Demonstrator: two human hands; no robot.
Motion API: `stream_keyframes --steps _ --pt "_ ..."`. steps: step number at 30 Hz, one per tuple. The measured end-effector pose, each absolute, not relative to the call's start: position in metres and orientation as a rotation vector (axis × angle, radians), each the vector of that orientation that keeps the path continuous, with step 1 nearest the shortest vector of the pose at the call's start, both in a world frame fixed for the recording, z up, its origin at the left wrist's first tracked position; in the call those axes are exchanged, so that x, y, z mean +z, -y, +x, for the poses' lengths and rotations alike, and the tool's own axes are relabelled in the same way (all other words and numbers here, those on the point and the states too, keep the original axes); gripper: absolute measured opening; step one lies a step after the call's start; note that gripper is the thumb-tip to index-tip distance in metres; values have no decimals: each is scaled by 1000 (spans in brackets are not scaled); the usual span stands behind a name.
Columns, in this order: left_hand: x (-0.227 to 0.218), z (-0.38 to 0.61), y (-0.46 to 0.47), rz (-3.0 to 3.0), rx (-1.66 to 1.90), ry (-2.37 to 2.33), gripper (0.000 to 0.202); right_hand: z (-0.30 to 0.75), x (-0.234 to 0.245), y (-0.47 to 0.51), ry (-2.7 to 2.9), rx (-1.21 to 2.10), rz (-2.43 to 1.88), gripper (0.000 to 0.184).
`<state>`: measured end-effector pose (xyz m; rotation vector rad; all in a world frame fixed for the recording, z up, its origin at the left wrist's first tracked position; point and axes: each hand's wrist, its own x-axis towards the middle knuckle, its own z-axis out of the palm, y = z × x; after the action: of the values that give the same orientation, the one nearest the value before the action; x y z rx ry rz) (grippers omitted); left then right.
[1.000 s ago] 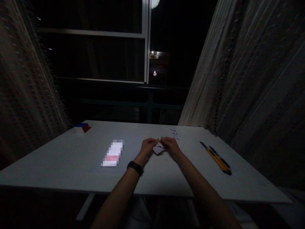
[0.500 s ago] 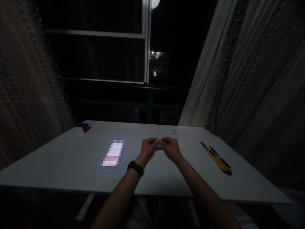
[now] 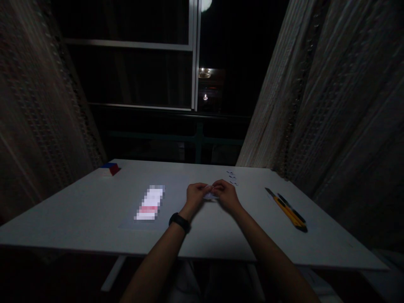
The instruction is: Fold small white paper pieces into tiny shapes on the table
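Between my fingertips is a small piece of white paper point(image 3: 209, 195), partly hidden by the fingers. My left hand point(image 3: 196, 196) pinches its left side; a dark band circles that wrist. On the other side, my right hand point(image 3: 226, 194) is closed on the same paper, thumb and fingers pressed together. Both hands are held close together over the middle of the white table point(image 3: 217, 240). Just beyond my right hand, a short row of small dark marks or pieces point(image 3: 232, 177) shows on the table; their kind is too small to tell.
A lit, blurred-out phone screen point(image 3: 150, 203) lies on a white sheet point(image 3: 126, 224) at left. A puzzle cube point(image 3: 110, 169) sits at the far left. To the right are a yellow utility knife point(image 3: 291, 214) and a dark pen point(image 3: 284, 200). Curtains point(image 3: 271, 105) hang beside the window.
The paper between my hands has tilted, and more of it shows below the fingers. My right fingers have shifted slightly up. Other things on the table stay where they were.
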<state>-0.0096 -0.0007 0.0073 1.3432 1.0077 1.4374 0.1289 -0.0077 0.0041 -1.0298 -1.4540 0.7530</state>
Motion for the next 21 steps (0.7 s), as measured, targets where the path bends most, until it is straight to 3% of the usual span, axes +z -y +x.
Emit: stream_keyframes --steps 10,21 --pt "0 -7 -3 1323 1379 -910 31 134 1 6 1414 946 -1014 25" --pt "0 -7 -4 1306 1470 -1088 19 134 0 7 1418 997 -996 33"
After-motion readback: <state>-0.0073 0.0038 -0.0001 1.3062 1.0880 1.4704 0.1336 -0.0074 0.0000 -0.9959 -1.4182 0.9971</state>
